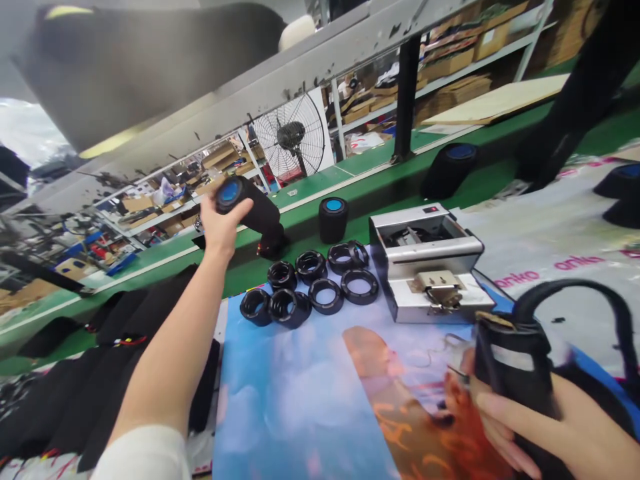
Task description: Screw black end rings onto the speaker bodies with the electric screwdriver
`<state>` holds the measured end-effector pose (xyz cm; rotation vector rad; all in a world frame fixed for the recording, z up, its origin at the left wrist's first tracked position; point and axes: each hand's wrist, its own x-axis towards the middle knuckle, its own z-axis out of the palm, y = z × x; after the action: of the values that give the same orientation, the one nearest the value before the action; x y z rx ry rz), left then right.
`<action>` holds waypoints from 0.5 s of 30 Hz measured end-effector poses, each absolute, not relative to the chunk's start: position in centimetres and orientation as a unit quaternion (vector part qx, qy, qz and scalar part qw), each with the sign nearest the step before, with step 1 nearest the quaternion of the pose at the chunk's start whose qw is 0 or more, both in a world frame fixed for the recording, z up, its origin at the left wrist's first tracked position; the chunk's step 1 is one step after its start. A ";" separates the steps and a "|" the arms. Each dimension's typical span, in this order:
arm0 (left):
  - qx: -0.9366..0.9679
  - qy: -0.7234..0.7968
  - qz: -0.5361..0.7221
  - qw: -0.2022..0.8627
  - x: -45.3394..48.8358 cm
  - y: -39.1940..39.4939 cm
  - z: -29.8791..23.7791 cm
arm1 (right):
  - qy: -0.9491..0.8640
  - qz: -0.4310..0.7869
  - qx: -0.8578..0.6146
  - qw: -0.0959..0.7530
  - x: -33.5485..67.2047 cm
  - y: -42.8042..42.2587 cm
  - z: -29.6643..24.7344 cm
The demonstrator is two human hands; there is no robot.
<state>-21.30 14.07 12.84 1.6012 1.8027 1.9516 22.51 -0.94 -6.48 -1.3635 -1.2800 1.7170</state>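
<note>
Within the left hand (220, 230), a tilted, blue-ended black cylinder (257, 208).

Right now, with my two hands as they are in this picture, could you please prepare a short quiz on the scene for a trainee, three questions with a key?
1. True or false: the right hand is holding nothing.
2. Fill the gap: the black rings are grouped to the left of the silver metal ____.
3. Which colour shows on the end of the black cylinder in the left hand? a) red b) blue c) yellow

Key:
1. False; it grips a dark object, whose exact kind is unclear.
2. box
3. b
</note>
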 end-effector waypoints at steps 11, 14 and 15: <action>0.454 0.569 0.670 0.146 -11.6 -7.4 0.8 | -0.677 0.419 -0.547 0.256 10.3 5.6 1.4; 0.482 0.554 0.648 0.201 -8.5 -9.1 -3.8 | -0.723 0.335 -0.562 0.223 8.2 6.5 -0.4; 0.487 0.548 0.647 0.209 -7.9 -9.3 -4.6 | -0.734 0.308 -0.568 0.210 7.7 6.6 -0.9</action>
<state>-7.86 -9.32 -4.60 1.3535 1.5246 1.8012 7.69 6.64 -0.90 -1.5795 -2.0411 0.8569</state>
